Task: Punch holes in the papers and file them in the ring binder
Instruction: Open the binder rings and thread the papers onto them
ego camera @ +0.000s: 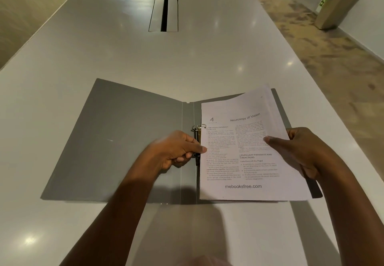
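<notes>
binder (pixel 128 141): lying open flat on the surface (pixel 124 58), grey covers spread, spine toward the person
rings (pixel 199 127): standing just right of the spine; the upper ring is showing at the papers' top-left margin, the lower one is hiding under the left hand
papers (pixel 245 151): thin printed stack sitting on the right cover, left edge at the rings, top-right corner lifting and fanning
left hand (pixel 176 151): resting on the ring mechanism, grip curled; forefinger tip is pressing the papers' left margin, other fingers folding in around the black bar
right hand (pixel 299 147): pinching the papers' right edge, thumb on top, fingers going underneath
handling, papers: looking light, floppy and easy to tear at the holes; sheets are likely sliding against each other, so a squared stack matters
handling, binder: stiff board covers, probably steady lying flat; metal rings rigid
where to hold: judging best at the outer edge with one hand while the other is steadying the margin near the holes
risk: sheets may be slipping out of line and missing a ring
stage: seeming late, papers going onto the rings; cannot tell if both holes are seated
punch: not in view
</notes>
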A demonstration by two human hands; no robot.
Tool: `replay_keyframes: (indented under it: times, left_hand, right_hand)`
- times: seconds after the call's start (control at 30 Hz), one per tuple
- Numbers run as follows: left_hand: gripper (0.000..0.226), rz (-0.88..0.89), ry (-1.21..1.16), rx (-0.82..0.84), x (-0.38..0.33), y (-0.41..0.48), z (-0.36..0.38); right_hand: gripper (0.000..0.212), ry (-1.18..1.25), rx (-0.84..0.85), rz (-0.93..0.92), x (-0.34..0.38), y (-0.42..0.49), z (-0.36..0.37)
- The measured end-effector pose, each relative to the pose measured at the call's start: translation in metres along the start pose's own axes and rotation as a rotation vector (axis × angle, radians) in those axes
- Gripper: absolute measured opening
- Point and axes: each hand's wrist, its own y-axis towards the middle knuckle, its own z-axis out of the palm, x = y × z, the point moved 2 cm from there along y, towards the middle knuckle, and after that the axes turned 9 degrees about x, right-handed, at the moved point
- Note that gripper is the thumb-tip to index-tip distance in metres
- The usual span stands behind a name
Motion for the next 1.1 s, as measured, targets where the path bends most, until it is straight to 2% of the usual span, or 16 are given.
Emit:
replay_keyframes:
  times: [0.13, 0.37, 0.47, 0.57, 0.63, 0.77, 0.97, 1.1]
  left_hand:
    - [0.015, -0.021, 0.037, 0.005, -0.003, -0.002, -0.002]
    - [0.013, -0.015, -0.056, 0.102, -0.001, -0.001, -0.008]
    - [0.020, -0.002, -0.076, 0.103, -0.001, -0.002, -0.008]
    - [0.039, 0.007, -0.066, 0.081, -0.001, -0.005, -0.008]
    - [0.043, 0.008, -0.059, 0.091, -0.002, -0.006, -0.008]
    - [0.028, -0.013, -0.042, 0.091, -0.002, -0.006, -0.009]
    - [0.035, -0.030, -0.003, 0.086, -0.002, -0.002, -0.006]
    - [0.023, -0.038, 0.001, 0.100, -0.004, -0.003, -0.008]
  right_hand:
    - [0.015, 0.010, -0.015, -0.006, -0.002, -0.001, 0.001]
    - [0.007, 0.071, 0.011, -0.050, 0.006, -0.008, 0.004]
    - [0.007, 0.083, 0.019, -0.040, 0.005, -0.007, 0.005]
    - [0.009, 0.095, 0.016, -0.016, 0.000, -0.003, 0.005]
    - [0.012, 0.091, 0.022, -0.005, -0.003, -0.002, 0.006]
    - [0.005, 0.078, 0.027, -0.014, -0.005, -0.003, 0.007]
    - [0.009, 0.044, 0.018, -0.025, -0.006, -0.001, 0.005]
    - [0.009, 0.053, 0.028, -0.025, -0.004, -0.002, 0.005]
